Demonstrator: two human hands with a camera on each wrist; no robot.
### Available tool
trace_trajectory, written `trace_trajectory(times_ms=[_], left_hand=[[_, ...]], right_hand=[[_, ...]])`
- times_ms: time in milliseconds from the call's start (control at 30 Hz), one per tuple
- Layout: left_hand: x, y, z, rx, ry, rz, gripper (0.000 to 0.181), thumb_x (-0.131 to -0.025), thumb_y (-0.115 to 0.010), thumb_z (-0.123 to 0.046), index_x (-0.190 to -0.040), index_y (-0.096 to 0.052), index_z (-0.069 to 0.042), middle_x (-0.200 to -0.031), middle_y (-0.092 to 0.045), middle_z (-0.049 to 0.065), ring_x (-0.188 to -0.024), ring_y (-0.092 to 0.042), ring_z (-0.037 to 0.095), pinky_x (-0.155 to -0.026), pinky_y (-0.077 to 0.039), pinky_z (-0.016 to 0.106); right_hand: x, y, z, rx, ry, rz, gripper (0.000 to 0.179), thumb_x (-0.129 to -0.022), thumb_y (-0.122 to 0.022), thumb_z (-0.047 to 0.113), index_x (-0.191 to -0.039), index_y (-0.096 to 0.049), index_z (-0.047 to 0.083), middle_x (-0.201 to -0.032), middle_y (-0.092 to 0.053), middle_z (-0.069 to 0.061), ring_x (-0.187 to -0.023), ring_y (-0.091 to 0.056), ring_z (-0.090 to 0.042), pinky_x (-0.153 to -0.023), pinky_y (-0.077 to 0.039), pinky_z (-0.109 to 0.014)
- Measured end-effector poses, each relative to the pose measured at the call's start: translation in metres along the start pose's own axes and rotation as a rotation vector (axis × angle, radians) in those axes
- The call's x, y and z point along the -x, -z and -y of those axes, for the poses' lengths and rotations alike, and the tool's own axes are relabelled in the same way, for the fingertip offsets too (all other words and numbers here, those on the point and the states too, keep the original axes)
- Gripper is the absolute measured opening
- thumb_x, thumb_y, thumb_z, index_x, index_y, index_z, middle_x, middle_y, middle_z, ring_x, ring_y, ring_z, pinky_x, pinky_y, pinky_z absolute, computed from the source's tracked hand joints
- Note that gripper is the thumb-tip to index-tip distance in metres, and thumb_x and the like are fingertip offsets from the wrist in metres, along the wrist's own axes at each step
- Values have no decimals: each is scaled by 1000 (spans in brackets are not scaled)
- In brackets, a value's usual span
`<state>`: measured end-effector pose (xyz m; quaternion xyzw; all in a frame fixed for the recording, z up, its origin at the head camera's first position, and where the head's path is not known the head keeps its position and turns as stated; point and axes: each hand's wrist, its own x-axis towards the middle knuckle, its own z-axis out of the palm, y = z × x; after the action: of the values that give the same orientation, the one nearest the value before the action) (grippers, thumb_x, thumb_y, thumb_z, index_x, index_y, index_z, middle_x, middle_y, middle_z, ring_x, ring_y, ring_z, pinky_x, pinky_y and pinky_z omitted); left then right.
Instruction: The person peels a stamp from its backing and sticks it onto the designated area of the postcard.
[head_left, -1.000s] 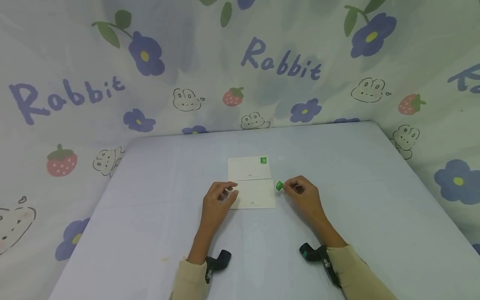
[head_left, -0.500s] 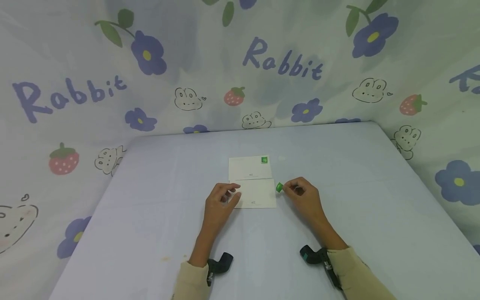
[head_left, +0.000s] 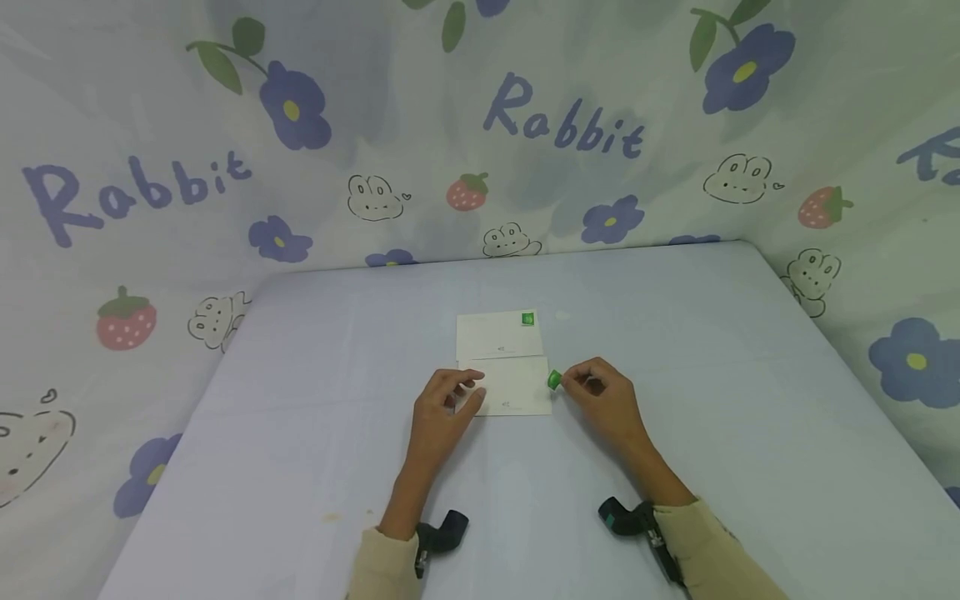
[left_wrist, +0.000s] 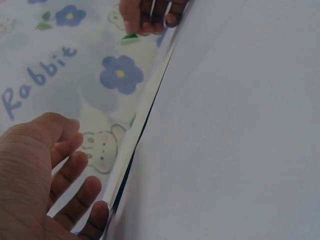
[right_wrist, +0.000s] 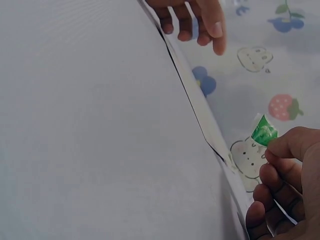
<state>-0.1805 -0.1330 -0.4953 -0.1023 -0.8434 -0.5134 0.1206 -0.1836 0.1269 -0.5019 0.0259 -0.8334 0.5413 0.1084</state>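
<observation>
Between its thumb and fingertips my right hand point(head_left: 606, 398) pinches a small green stamp point(head_left: 554, 380), held just above the right edge of a white envelope point(head_left: 516, 385). In the right wrist view the stamp point(right_wrist: 264, 131) looks bent, with a pale edge. My left hand point(head_left: 444, 412) is at the envelope's left end, fingers loosely bent and thumb apart, gripping nothing; whether its fingertips touch the paper I cannot tell. Behind lies a second white envelope point(head_left: 491, 335) with a green stamp point(head_left: 528, 319) in its upper right corner; its near edge meets the front one.
The white-covered table point(head_left: 337, 350) extends around both envelopes. At the back and sides hangs a curtain point(head_left: 420, 108) printed with rabbits, flowers and strawberries. Black wrist cameras point(head_left: 444, 533) sit at both sleeve cuffs.
My right hand has shifted slightly left and nearer with the stamp, closer to the front envelope's edge. My left hand has moved a little to the right and nearer. The envelopes stay put.
</observation>
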Motion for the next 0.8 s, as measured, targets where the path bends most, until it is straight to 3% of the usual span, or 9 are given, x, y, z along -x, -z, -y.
trace_trajectory(times_ms=[800], left_hand=[[5, -4, -5, -16, -13, 34, 21, -92, -75, -20, -113, -74, -21, -104, -62, -3, -91, -57, 16, -77, -49, 35]], right_hand=[[8, -2, 5, -17, 36, 12, 10, -91, -76, 16, -91, -71, 7, -91, -65, 3, -85, -59, -14, -73, -49, -25]])
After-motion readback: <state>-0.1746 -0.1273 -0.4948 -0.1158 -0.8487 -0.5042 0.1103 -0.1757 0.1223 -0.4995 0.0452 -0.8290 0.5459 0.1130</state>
